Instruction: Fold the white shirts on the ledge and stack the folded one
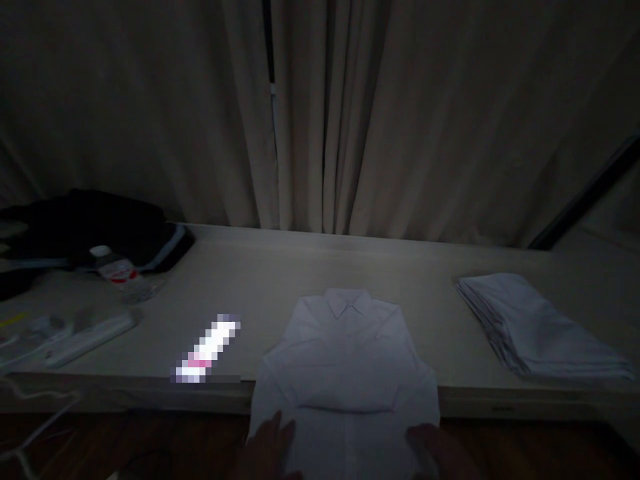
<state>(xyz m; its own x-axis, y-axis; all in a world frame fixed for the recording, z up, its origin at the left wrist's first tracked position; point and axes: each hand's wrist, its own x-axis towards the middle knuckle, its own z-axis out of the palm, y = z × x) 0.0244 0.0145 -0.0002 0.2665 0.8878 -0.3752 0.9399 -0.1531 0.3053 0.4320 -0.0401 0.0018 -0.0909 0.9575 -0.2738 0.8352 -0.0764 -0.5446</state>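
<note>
Two hands appear at the bottom edge of the dim view. One left hand (267, 443) rests on the lower left corner of one white shirt (345, 373), thumb raised over the cloth. One right hand (440, 450) rests on the lower right corner; in the low light it cannot be told whether either hand pinches the hem or only lies flat on it.

The shirt is thin woven cloth, lying face up with the collar pointing toward the curtain. Its sleeves are folded in, giving a bell-shaped outline. The upper part lies on one pale, flat table (280, 267); the lower part hangs over the front edge toward the person.

One stack of folded white cloths (535, 327) sits on the table to the right, well apart from the shirt. Its layered edges show many sheets; the exact count cannot be told.

One plastic bottle (120, 273) with a white cap and a red label lies on its side at the left. One dark bag (90, 227) sits behind it. One white power strip (90, 333) lies nearer the front edge. One blurred bright bar (207, 350) lies left of the shirt.

One pleated curtain (350, 113) hangs behind the table.
</note>
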